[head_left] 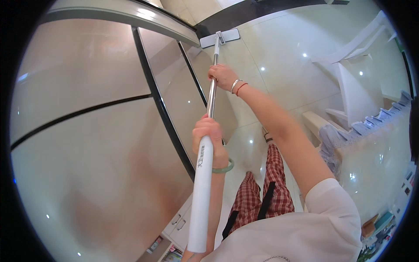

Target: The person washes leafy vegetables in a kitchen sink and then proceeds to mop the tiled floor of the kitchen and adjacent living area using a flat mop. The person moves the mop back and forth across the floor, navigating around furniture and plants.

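A flat mop with a white grip [200, 205] and a shiny metal pole [212, 98] stretches away from me. Its flat white mop head [230, 36] lies on the floor at the far end, beside the foot of the glass panels. My left hand [208, 136], with a green bangle at its wrist, is closed around the handle where the white grip meets the metal. Farther along, my right hand [223, 76] is wrapped round the metal pole. A silver bracelet and a red cord circle that wrist.
Dark-framed glossy panels [87, 65] rise close on the left. A dark floor strip [262, 14] crosses the far end of the tiled floor [279, 52]. At right stand a white chair [358, 87] and a table with a lace-edged cloth [371, 153]. A white drawer cabinet [181, 222] is low left.
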A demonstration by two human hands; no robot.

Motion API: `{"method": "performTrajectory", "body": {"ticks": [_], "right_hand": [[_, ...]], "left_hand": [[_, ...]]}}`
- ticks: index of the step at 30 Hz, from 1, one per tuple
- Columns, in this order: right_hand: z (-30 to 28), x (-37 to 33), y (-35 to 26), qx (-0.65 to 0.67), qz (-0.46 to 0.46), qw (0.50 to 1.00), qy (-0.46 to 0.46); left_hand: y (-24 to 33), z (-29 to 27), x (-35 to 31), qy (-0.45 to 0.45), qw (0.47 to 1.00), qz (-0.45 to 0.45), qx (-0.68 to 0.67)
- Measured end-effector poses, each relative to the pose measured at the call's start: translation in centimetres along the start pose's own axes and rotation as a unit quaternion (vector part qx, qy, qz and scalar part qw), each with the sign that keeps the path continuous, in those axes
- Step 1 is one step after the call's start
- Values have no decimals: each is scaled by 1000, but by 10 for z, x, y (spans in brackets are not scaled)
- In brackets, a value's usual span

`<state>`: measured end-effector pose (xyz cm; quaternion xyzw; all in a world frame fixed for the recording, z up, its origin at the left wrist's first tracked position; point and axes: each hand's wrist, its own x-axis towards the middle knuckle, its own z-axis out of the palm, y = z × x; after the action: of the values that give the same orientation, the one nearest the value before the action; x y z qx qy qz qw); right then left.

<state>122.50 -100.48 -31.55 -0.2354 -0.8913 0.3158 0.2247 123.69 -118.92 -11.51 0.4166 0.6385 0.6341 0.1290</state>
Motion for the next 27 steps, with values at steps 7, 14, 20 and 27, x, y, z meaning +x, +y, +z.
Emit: {"method": "performTrajectory", "body": {"ticks": [7,14,20,27], "right_hand": [[11,12,-3,102,11,991,91],[-17,-28,-24,131,27,987,87],[-41,-66,-50,112,36,987,107],[-48,-113,-79,94,40,991,88]], "left_hand": [[-5,-13,21,8,1000,17,-20],[33,-2,22,-32,996,59,-56],[45,3,9,-14,992,53,-113],[68,-25,-52,-60,991,-102,-63]]}}
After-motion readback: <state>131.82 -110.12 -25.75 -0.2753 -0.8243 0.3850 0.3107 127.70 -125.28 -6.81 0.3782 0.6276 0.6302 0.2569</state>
